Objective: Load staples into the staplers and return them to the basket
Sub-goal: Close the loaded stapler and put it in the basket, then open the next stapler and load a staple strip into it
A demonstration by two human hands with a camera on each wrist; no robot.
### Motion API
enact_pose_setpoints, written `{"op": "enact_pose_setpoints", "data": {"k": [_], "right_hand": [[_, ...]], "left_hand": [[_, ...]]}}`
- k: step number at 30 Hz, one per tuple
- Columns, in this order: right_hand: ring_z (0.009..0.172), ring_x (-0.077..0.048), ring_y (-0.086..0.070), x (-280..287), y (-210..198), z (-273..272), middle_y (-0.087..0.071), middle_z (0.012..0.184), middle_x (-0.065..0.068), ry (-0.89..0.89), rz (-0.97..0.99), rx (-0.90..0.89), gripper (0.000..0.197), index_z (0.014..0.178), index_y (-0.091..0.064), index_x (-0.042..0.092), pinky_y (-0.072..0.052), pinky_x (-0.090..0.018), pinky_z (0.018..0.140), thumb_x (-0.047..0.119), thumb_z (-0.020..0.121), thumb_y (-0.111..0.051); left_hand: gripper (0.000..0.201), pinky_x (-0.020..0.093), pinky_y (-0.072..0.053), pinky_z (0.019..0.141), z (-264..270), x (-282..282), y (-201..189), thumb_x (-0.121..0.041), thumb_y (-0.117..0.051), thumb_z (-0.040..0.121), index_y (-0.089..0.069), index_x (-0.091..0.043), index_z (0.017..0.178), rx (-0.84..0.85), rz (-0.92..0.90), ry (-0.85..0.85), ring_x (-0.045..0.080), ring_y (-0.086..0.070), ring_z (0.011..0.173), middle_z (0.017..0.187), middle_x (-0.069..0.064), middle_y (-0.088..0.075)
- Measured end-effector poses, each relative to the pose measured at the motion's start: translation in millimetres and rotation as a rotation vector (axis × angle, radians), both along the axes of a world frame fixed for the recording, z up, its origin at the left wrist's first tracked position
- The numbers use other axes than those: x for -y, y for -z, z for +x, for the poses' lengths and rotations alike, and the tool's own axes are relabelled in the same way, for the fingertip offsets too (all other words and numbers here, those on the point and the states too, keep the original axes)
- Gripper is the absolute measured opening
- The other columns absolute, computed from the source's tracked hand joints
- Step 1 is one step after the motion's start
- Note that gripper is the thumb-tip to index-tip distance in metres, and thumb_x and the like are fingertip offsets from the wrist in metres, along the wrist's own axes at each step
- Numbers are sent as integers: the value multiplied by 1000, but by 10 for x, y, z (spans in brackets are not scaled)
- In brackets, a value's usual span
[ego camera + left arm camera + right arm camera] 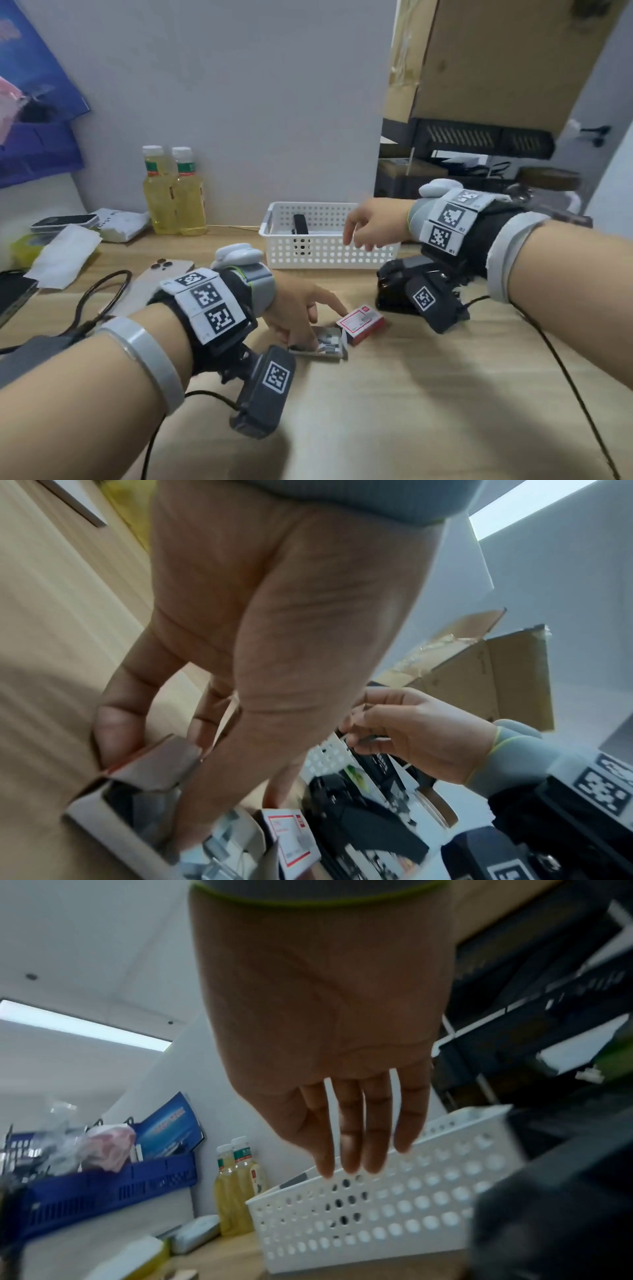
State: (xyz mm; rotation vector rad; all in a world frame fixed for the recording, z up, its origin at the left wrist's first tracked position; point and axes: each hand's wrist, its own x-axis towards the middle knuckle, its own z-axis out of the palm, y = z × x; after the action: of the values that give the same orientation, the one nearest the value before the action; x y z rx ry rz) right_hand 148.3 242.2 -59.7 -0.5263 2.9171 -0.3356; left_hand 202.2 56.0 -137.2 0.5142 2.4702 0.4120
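One black stapler point(301, 224) is seen standing inside the white basket point(342, 255) at the back of the wooden desk point(411, 394); whether more lie in it cannot be told. The right hand point(373, 226) is held over the basket's near rim, fingers loosely extended and nothing gripped. Nearer, one opened staple tray point(325, 344) and one red staple box point(361, 323) are counted, touching each other. The tray is steadied by the left hand point(301, 308), fingers curled about its end, forefinger reaching toward the red box. The step is judged to be fetching a stapler; a reach down into the basket and a firm grip are called for next.
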Motion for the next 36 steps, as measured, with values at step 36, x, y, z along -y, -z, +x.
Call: {"op": "enact_pose_setpoints", "data": {"k": [36], "right_hand": [[86, -24, -68, 103, 656, 151, -72, 96, -3, 26, -306, 29, 27, 98, -72, 25, -57, -36, 79, 44, 80, -76]], "left_hand": [[26, 33, -61, 69, -236, 634, 192, -27, -88, 73, -79, -22, 96, -538, 464, -343, 18, -72, 70, 77, -2, -76]]}}
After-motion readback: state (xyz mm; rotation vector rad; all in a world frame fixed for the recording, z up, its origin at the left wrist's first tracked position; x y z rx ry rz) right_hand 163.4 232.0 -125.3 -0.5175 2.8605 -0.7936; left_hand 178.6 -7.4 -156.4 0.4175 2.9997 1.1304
